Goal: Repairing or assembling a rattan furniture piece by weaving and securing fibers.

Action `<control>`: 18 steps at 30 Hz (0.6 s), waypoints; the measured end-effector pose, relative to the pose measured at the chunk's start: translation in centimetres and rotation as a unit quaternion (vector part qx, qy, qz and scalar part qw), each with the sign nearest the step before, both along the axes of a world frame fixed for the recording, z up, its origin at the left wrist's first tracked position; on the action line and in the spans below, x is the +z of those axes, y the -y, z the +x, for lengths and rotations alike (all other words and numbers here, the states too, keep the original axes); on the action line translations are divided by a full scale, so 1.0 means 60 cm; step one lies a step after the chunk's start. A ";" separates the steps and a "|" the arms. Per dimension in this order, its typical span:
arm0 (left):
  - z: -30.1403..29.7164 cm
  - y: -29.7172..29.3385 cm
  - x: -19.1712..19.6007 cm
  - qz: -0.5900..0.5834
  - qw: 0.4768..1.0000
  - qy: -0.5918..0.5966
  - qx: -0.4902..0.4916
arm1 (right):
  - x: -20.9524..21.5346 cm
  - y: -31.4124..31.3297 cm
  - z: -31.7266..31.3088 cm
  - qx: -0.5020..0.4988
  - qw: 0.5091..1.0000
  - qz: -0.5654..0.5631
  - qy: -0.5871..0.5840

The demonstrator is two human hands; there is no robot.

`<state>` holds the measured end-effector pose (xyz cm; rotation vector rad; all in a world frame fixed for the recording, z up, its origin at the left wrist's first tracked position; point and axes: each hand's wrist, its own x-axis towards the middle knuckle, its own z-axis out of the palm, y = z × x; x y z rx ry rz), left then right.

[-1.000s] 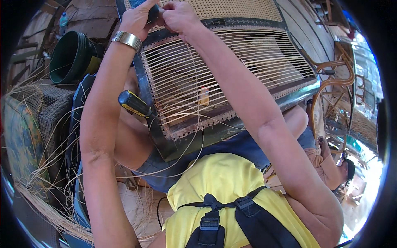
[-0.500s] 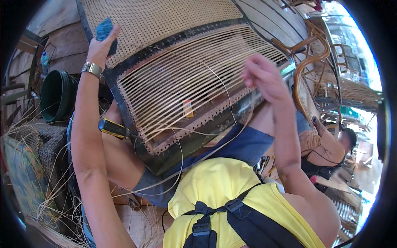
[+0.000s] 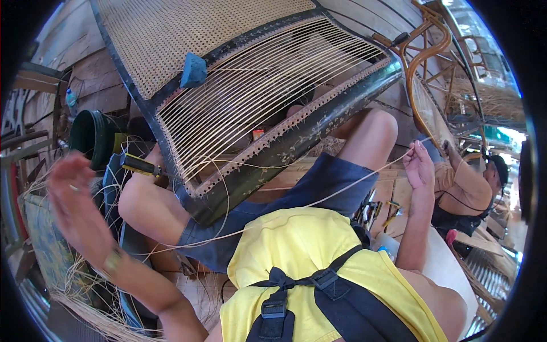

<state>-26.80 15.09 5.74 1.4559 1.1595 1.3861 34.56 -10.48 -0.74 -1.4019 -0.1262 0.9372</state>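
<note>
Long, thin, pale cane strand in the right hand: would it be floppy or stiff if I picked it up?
Probably bendy but not limp: the long, thin, pale cane strand runs from the right hand in a smooth curve. It's likely light too, since it looks so narrow.

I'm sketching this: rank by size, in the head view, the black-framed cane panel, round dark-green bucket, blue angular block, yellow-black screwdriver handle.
Cane panel
Bucket
Block and screwdriver handle: too alike to rank
</note>
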 end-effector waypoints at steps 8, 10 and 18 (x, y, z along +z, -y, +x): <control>0.102 0.255 -0.076 -0.357 0.806 -0.164 -0.444 | -0.183 0.138 0.249 -0.030 0.985 -0.150 0.082; 0.100 0.266 -0.079 -0.369 0.785 -0.222 -0.445 | -0.193 0.111 0.215 -0.045 0.614 -0.572 0.542; 0.109 0.273 -0.087 -0.354 0.836 -0.202 -0.368 | -0.003 -0.222 -0.349 0.304 0.755 -0.015 0.581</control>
